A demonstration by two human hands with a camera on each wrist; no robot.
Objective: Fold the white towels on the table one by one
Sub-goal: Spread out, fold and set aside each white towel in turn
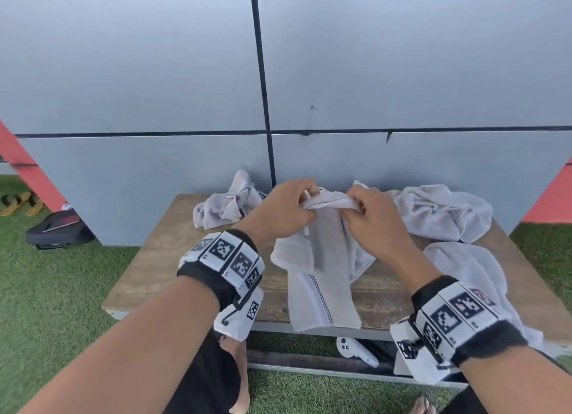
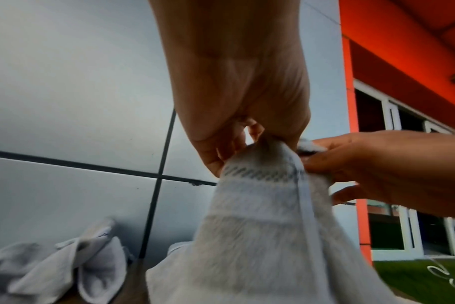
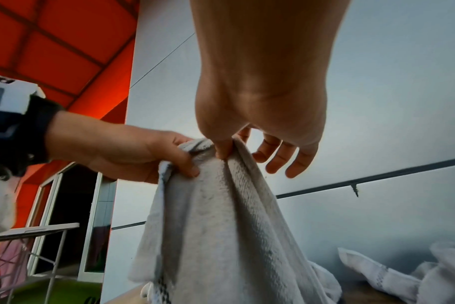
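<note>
Four white towels are counted on or over the wooden table (image 1: 145,259). One, the held towel (image 1: 325,259), is lifted at its top edge by both hands above the table's middle; its lower part drapes across the tabletop and hangs over the near edge. It is terry cloth with a dark checked stitch line along a hem. The left hand (image 1: 283,211) grips the bunched top edge with curled fingers. The right hand (image 1: 370,217) pinches the same edge between thumb and forefinger; the right wrist view shows its other three fingers loose and clear of the cloth.

A crumpled towel (image 1: 226,208) lies at the far left by the grey panelled wall (image 1: 402,73). A second crumpled towel (image 1: 439,211) lies far right. A smoother towel (image 1: 461,268) lies near right, partly hidden by the right wristband.

Under the table a white controller (image 1: 356,350) lies partly hidden.
</note>
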